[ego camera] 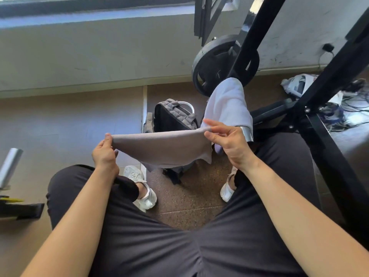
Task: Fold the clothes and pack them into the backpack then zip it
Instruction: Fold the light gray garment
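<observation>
A grey-brown garment [165, 148] hangs folded between my two hands above my knees. My left hand [104, 154] grips its left corner with curled fingers. My right hand [225, 140] pinches its right corner between thumb and fingers. Below and behind the garment stands a grey backpack [173, 116] on the floor between my feet, its main compartment open and dark inside; its lower part is hidden by the garment. A white towel [227, 104] is draped over a chrome bar to the right of the backpack.
A black weight plate [215, 62] and black steel frame [327, 108] stand at the right. Cables and a white bag [299, 84] lie at the far right. A chrome bar end [10, 166] is at the left. A wall runs behind.
</observation>
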Demonstrator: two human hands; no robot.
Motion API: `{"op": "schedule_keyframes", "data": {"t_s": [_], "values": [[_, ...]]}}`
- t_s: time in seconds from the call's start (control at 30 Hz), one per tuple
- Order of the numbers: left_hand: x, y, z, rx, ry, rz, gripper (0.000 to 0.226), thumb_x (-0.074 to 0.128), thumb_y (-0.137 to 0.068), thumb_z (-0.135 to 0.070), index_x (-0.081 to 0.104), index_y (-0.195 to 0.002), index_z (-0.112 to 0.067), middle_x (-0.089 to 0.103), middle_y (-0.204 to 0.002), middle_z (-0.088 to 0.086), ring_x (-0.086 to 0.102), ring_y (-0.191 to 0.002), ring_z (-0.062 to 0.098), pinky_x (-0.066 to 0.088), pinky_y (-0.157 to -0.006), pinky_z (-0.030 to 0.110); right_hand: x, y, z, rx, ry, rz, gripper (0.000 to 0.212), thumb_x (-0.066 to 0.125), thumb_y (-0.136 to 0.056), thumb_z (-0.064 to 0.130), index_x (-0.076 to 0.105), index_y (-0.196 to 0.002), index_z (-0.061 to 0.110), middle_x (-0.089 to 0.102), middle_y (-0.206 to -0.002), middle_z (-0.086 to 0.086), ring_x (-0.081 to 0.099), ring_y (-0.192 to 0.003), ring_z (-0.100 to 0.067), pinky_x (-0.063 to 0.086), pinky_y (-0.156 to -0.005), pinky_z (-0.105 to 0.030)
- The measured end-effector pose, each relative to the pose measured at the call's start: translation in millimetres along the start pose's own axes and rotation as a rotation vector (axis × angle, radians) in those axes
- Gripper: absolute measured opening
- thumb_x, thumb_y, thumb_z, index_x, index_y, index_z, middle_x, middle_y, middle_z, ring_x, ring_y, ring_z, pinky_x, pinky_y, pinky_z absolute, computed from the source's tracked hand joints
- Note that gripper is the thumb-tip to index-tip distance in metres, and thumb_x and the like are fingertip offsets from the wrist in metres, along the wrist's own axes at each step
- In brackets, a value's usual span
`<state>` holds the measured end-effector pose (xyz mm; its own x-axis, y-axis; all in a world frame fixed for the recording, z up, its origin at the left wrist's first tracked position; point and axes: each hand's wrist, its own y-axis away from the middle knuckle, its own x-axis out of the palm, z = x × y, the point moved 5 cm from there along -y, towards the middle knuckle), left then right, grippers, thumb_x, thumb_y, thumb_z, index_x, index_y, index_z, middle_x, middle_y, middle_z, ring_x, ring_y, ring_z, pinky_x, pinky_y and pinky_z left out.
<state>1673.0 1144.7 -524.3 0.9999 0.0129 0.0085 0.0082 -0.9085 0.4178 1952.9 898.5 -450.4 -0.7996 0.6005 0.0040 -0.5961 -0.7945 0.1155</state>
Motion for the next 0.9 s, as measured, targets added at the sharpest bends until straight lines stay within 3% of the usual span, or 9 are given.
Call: {"op": "schedule_keyframes", "data": {"t_s": [0.1,0.17,0.27,0.33,0.43,0.5,0.63,0.77,0.9], "values": [[0.5,-6.1,-5.8,-0.009,0.01,-0.009,0.022,0.06,-0.102,-0.038,0.064,-0.097,-0.017,0.06,-0.115,0.004,0.059,-0.105,0.019,0.051,-0.1,0.03,2.0,2.2,5.4,-0.033,0.016,0.043,0.024,0.071,-0.088,-0.001,0.071,-0.112,-0.005,0.074,-0.068,0.011,0.065,-0.054,0.001,0.05,-0.062,-0.01],[-0.6,-9.3,-7.4,-0.017,0.054,-0.014,0.025,0.063,-0.1,-0.037,0.066,-0.109,-0.013,0.062,-0.107,0.002,0.06,-0.1,0.019,0.054,-0.1,0.031,1.9,1.8,2.5,-0.059,0.031,0.014,0.024,0.071,-0.088,-0.005,0.07,-0.111,-0.009,0.071,-0.061,0.013,0.058,-0.044,0.001,0.043,-0.05,-0.007],[-1.7,-8.6,-5.8,-0.048,0.126,0.021,0.021,0.064,-0.099,-0.038,0.065,-0.104,-0.018,0.063,-0.094,-0.003,0.062,-0.09,0.014,0.057,-0.091,0.029,1.2,1.5,1.2,-0.05,0.068,-0.035,0.017,0.069,-0.089,-0.006,0.072,-0.105,-0.001,0.071,-0.062,0.014,0.059,-0.045,0.001,0.044,-0.05,-0.006],[-1.0,-5.9,-4.8,-0.064,0.167,0.072,0.023,0.061,-0.1,-0.042,0.064,-0.106,-0.02,0.066,-0.1,-0.002,0.065,-0.089,0.013,0.056,-0.087,0.028,-1.3,0.6,-0.2,-0.044,0.084,-0.062,0.016,0.071,-0.088,-0.003,0.075,-0.095,0.01,0.075,-0.071,0.013,0.066,-0.06,0.0,0.051,-0.064,-0.011],[0.2,-2.1,-7.0,-0.049,0.214,0.138,0.031,0.059,-0.099,-0.047,0.065,-0.112,-0.019,0.07,-0.104,-0.001,0.067,-0.091,0.015,0.054,-0.09,0.03,-5.8,-0.2,-3.4,-0.059,0.112,-0.083,0.021,0.072,-0.088,-0.002,0.076,-0.098,0.017,0.078,-0.087,0.01,0.072,-0.085,-0.007,0.056,-0.085,-0.022],[-0.5,-0.9,-7.5,-0.046,0.22,0.151,0.03,0.059,-0.099,-0.048,0.066,-0.106,-0.02,0.072,-0.101,-0.001,0.068,-0.09,0.015,0.055,-0.09,0.031,-6.6,1.5,-2.6,-0.07,0.15,-0.082,0.021,0.073,-0.088,-0.002,0.076,-0.101,0.014,0.077,-0.082,0.015,0.072,-0.082,-0.002,0.055,-0.082,-0.019],[-6.0,4.1,-8.4,-0.041,0.252,0.106,0.017,0.069,-0.095,-0.038,0.067,-0.096,-0.021,0.072,-0.092,-0.003,0.07,-0.083,0.012,0.057,-0.081,0.029,-12.3,3.0,1.5,-0.077,0.144,-0.087,0.021,0.076,-0.086,0.002,0.075,-0.106,-0.004,0.069,-0.059,0.02,0.065,-0.057,0.003,0.051,-0.066,-0.013],[-8.8,9.5,-11.4,0.001,0.257,0.105,0.005,0.074,-0.093,-0.024,0.072,-0.091,-0.019,0.072,-0.092,-0.001,0.072,-0.085,0.014,0.058,-0.081,0.031,-16.0,3.8,6.2,-0.11,0.111,-0.134,0.022,0.077,-0.083,-0.001,0.075,-0.104,-0.005,0.075,-0.07,0.01,0.069,-0.065,-0.003,0.055,-0.07,-0.017],[-8.7,15.2,-13.0,0.112,0.151,0.131,0.011,0.074,-0.091,-0.011,0.076,-0.088,-0.021,0.073,-0.093,-0.001,0.069,-0.087,0.015,0.058,-0.075,0.029,-15.8,3.3,3.6,-0.15,0.156,-0.203,0.012,0.074,-0.088,0.001,0.076,-0.1,0.003,0.073,-0.077,-0.011,0.067,-0.061,-0.01,0.055,-0.057,-0.019]]}}
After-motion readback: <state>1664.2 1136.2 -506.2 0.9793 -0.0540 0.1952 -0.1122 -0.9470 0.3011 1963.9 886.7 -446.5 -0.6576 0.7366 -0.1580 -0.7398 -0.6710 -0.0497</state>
